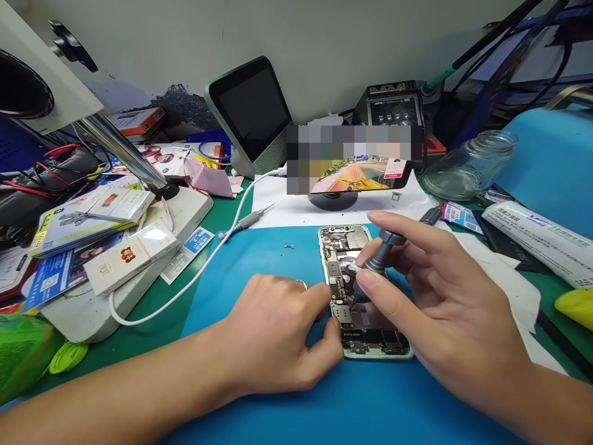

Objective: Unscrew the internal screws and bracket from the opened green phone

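An opened phone [365, 343] with a pale green frame lies face up on the blue mat [259, 408], its circuit board and inner parts bare. Against its left edge, my left hand [282, 334] is closed, with thumb and curled index finger gripping the side. My right hand [458, 309] holds a dark grey precision screwdriver [380, 250] over the phone, tilted, its tip pointing down at the lower part of the board. Whether the tip touches a screw is too small to tell. A small metal part [289, 246] rests on the mat to the left of the phone.
Another screwdriver [250, 221] lies by a white cable [194, 278] at left. Behind stand a phone on a stand [333, 201] and a smart display [252, 114]. Boxes [130, 256] cover a microscope base [78, 318]; a glass jar [467, 167] and white tube [542, 244] sit right.
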Available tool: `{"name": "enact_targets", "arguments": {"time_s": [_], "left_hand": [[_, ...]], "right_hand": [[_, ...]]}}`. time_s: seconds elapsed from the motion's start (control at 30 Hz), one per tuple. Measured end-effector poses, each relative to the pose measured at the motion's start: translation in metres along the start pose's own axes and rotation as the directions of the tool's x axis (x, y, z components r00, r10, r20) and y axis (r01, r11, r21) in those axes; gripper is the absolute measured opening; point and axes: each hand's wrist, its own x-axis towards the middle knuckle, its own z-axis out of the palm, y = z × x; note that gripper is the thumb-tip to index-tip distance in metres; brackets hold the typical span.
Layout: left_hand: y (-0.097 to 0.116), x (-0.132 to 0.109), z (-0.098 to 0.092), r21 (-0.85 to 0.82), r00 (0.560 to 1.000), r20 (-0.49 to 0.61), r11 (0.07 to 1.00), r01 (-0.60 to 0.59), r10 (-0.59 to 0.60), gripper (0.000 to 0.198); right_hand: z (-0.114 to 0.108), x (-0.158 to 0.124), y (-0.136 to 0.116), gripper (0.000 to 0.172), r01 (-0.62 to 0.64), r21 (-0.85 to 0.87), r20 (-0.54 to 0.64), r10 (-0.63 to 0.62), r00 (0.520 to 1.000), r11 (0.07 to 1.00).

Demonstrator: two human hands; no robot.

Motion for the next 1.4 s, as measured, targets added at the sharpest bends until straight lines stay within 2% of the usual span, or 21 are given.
{"name": "enact_targets", "arguments": {"time_s": [0.53,0.8,0.93,1.17,1.4], "left_hand": [[-0.0001,0.0009,-0.0015,-0.027,1.0,-0.016,1.0,0.013,-0.013,0.023],[-0.0009,-0.0012,-0.0008,-0.112,0.981,-0.183,0.99,-0.086,0.064,0.025],[-0.0022,-0.0013,-0.0015,-0.09,0.979,-0.181,0.99,-0.11,0.093,0.031],[-0.0035,-0.0014,0.0012,-0.011,0.969,-0.219,0.992,-0.122,0.117,0.022],[-0.0041,-0.002,0.0035,-0.05,0.96,-0.251,0.989,-0.139,0.122,0.022]], "right_hand": [[-0.0001,0.0013,-0.0025,0.056,-0.033,0.074,-0.055,0.037,0.998,0.997],[-0.0001,0.0013,-0.0041,0.054,-0.034,0.077,-0.057,0.038,0.998,0.996],[0.0,0.0011,-0.0047,0.054,-0.037,0.095,-0.067,0.043,0.997,0.995],[0.0029,0.0022,-0.0082,0.052,-0.053,0.124,-0.069,0.062,0.996,0.991],[0.0034,0.0039,-0.0073,0.05,-0.037,0.111,-0.091,0.047,0.995,0.993]]}}
